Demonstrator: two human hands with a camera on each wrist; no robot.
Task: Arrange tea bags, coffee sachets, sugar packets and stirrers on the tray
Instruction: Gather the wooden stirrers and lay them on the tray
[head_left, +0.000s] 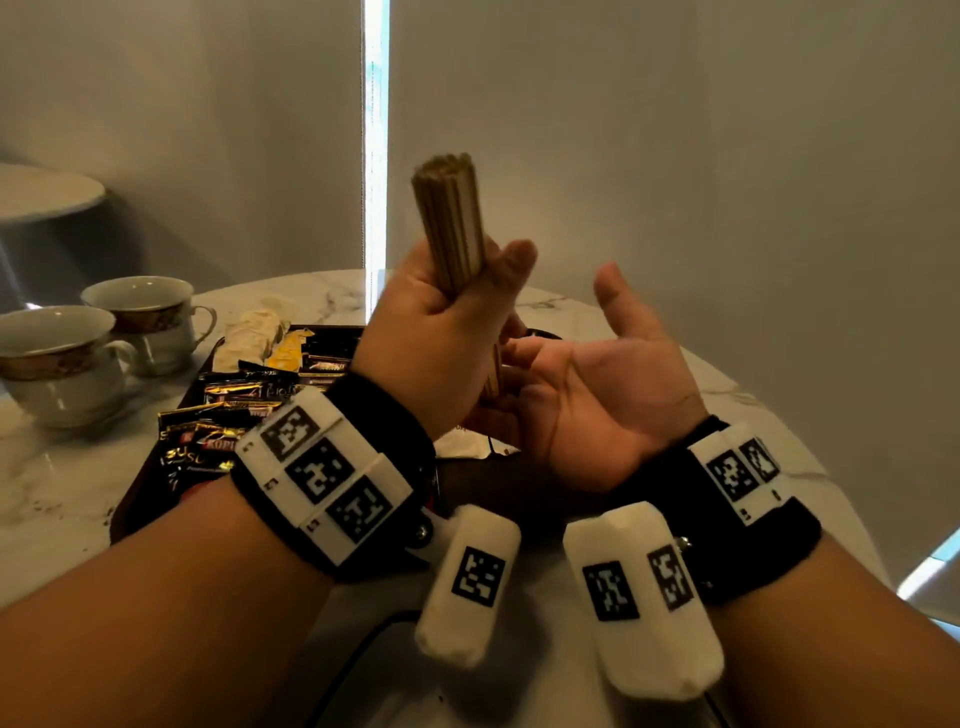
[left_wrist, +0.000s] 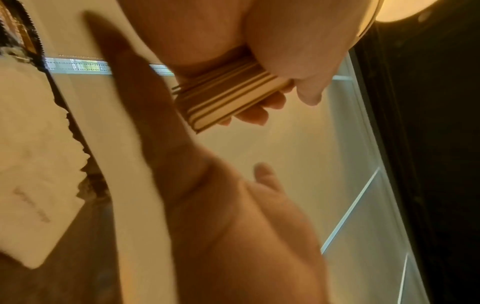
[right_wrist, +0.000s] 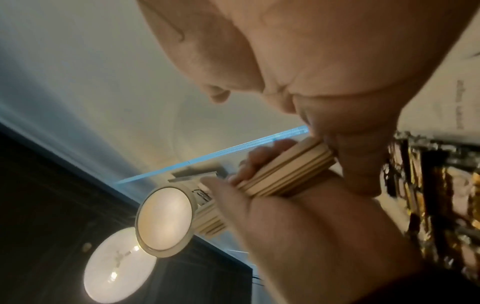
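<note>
We find the stirrers (head_left: 453, 218) gathered in one bundle and gripped by the left hand (head_left: 441, 332), whose fingers are curled round its lower half. The bundle stands nearly upright, its long axis running from the fist up toward the wall, top tilted slightly left. The lower ends show below the fist and sit against, or just over, the fingers (head_left: 519, 353) of the right hand (head_left: 597, 395); contact we cannot confirm. That hand lies palm up, fingers loosely spread, thumb raised, holding nothing. In the left wrist view the bundle (left_wrist: 228, 96) shows flat sticks stacked edge to edge, and the right wrist view shows the same stack (right_wrist: 283, 172) with ends fairly even. Both hands hover above the tray (head_left: 150, 467), which sits on the table (head_left: 753, 415) and already carries dark sachets (head_left: 223, 415) and pale packets (head_left: 254, 332) on its left part. We judge the coming move turns on the axis: upright now, the bundle must be laid flat. The left hand has sole hold; the right is placed to square the ends.
</note>
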